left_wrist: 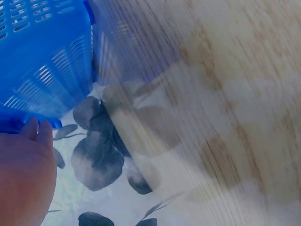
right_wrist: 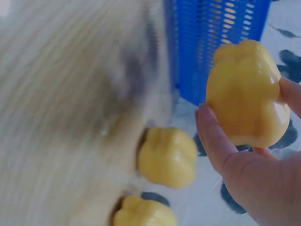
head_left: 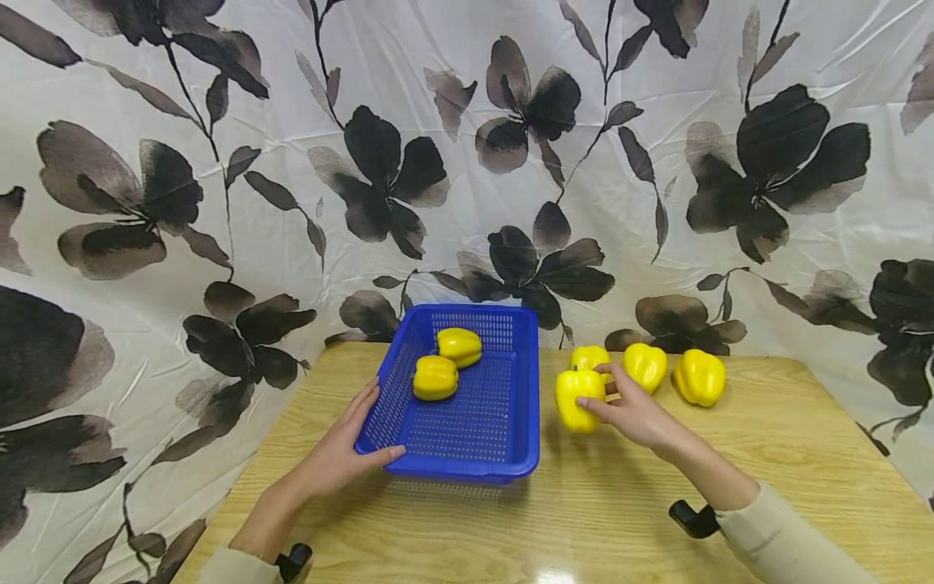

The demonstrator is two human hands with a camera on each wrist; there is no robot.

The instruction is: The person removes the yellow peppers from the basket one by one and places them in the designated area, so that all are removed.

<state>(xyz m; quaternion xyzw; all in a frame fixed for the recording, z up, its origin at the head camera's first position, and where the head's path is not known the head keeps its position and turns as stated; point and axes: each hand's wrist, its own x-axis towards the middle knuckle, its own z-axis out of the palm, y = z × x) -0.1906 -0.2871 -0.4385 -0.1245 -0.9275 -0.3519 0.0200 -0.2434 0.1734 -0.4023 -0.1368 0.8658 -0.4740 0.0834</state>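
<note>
My right hand [head_left: 633, 410] pinches a yellow bell pepper [head_left: 580, 401] between thumb and fingers, to the right of the blue plastic basket [head_left: 531, 389]. The right wrist view shows that bell pepper [right_wrist: 244, 94] close up, the fingers on both its sides. At the basket's near left corner, my left hand [head_left: 339, 454] grips the rim, thumb over the front edge and fingers along the left side. Inside the basket lie two yellow bell peppers, one farther back [head_left: 460, 347] and one nearer [head_left: 435, 379].
Three more yellow peppers stand in a row along the table's back edge: one [head_left: 589, 355] partly hidden behind the held pepper, one in the middle [head_left: 645, 367], one at right [head_left: 700, 378]. A flower-printed cloth [head_left: 452, 219] hangs behind the wooden table [head_left: 584, 519].
</note>
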